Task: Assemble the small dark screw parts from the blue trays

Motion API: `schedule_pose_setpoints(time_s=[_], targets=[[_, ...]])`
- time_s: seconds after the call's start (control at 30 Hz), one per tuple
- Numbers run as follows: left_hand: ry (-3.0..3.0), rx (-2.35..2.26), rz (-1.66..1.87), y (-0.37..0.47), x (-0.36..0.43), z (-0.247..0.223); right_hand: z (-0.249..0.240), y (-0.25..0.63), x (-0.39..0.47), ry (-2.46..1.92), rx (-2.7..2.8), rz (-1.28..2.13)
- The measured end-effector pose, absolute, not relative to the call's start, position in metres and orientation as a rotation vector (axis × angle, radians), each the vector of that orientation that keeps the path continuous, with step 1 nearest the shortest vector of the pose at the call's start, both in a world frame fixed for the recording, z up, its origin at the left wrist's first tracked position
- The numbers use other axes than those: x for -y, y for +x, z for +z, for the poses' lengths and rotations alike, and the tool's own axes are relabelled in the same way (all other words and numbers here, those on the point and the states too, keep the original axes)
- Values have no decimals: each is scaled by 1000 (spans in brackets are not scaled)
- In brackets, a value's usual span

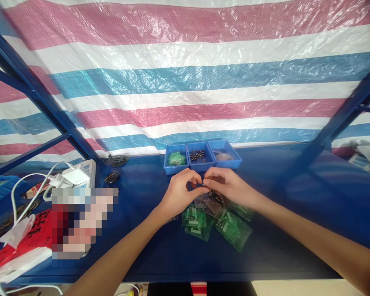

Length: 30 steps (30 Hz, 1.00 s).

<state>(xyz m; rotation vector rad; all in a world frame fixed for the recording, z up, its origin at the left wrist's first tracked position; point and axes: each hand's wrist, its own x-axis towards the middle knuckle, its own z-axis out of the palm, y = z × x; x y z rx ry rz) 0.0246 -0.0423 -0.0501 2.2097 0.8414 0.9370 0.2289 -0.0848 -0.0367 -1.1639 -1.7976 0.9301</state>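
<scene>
My left hand and my right hand meet above the middle of the blue table. Fingertips of both are pinched close together around something too small to make out. Beneath them lie small clear bags of green parts, with more green bags to the left. A brownish clear bag with small dark pieces sits under my right hand, partly hidden by it. Just beyond my hands stand three joined blue bins: one with green bags, one with small dark metal parts, one with a clear bag.
On the left are a black mouse, a white power strip with plugs and cables, and a red plastic bag. A blurred-out patch covers items beside it. Blue frame posts and a striped tarp enclose the table.
</scene>
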Motion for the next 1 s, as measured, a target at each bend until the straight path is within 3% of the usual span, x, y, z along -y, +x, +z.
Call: schedule_pose_setpoints(time_s=[0.37, 0.57, 1.0], targets=[[2409, -931, 890, 13, 28, -50, -22, 241, 5, -1306, 1949, 144], [2535, -946, 753, 9, 27, -53, -35, 243, 44, -1254, 2039, -125], [2656, -985, 586, 10, 27, -58, -72, 237, 81, -1202, 2276, -21]])
